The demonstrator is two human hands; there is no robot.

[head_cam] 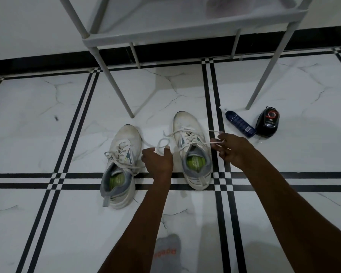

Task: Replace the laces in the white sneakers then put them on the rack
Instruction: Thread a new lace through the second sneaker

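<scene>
Two white sneakers stand on the marble-patterned floor (47, 119), toes pointing away toward the grey rack (165, 34), long axes nearly parallel. The left sneaker (120, 166) is fully laced; the right sneaker (193, 152) has mesh uppers, grey collar and green insole, its flat white lace (177, 134) drawn out sideways. The left hand (158, 160) pinches one lace end, the right hand (232, 148) the other (both grips closed, arms extended). A blue bottle (239, 123) lies near a black container (268, 122).

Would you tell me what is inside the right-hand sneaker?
Inside the right sneaker, a lime-green insole with unreadable print shows at the heel. Further forward, the tongue and laces cover the interior.
</scene>
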